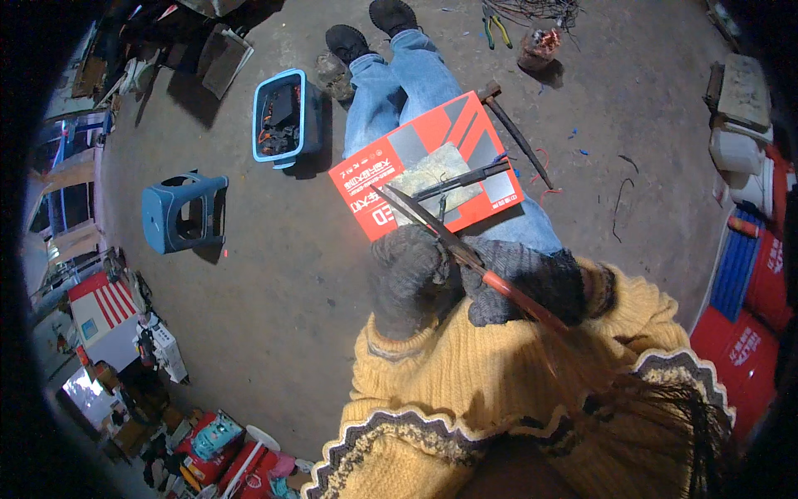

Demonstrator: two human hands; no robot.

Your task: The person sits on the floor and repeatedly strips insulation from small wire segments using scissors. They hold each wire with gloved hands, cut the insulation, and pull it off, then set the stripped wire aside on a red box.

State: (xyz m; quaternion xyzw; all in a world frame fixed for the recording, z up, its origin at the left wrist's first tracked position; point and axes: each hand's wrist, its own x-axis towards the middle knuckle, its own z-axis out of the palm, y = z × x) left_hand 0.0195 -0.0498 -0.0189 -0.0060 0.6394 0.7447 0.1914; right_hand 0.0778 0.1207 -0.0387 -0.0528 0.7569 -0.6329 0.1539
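Note:
A red printed cardboard box (436, 118) lies across the lap. On it rests a flat greyish slab (430, 163), with a long black part (464, 179) lying over it. Long-bladed metal shears (430, 218) with a reddish handle reach over the box's near side, tips apart. My left hand (408, 268), in a grey knit glove, is curled beside the blades; its fingertips are hidden. My right hand (523, 284), gloved too, shows on both sides of the handle and appears closed around the shears.
A hammer (514, 134) lies right of the box. A blue tub (308, 134) of dark parts and a blue plastic stool (181, 212) stand left. Pliers (495, 30), a container of copper-coloured scraps (540, 45) and tangled wire (548, 9) are ahead. Red boxes (739, 362) line the right.

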